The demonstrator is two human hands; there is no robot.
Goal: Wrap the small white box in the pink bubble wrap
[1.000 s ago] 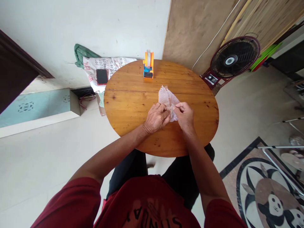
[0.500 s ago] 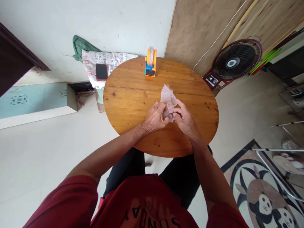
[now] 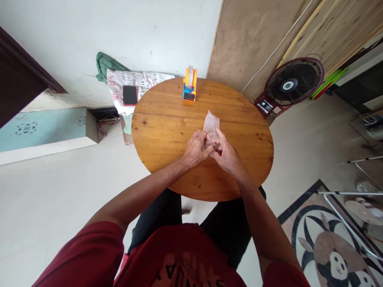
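Observation:
A crumpled piece of clear plastic wrap [image 3: 211,123] lies on the round wooden table [image 3: 167,127], folded narrow. My left hand [image 3: 196,149] grips its near end with curled fingers. My right hand [image 3: 226,153] meets it from the right, fingers pinched on the same end, thumb laid over the plastic. Both hands touch each other above the table's middle. An orange and blue tape dispenser [image 3: 190,84] stands at the far edge, well beyond the hands.
A black phone [image 3: 129,95] rests on a printed sack [image 3: 140,81] by the wall at the table's left. A floor fan [image 3: 291,81] stands to the right. A panda rug [image 3: 335,239] and a metal frame [image 3: 344,215] lie at the lower right.
The plastic sheet was spread wider between my hands; now it is folded narrower and my hands have come together over its near end.

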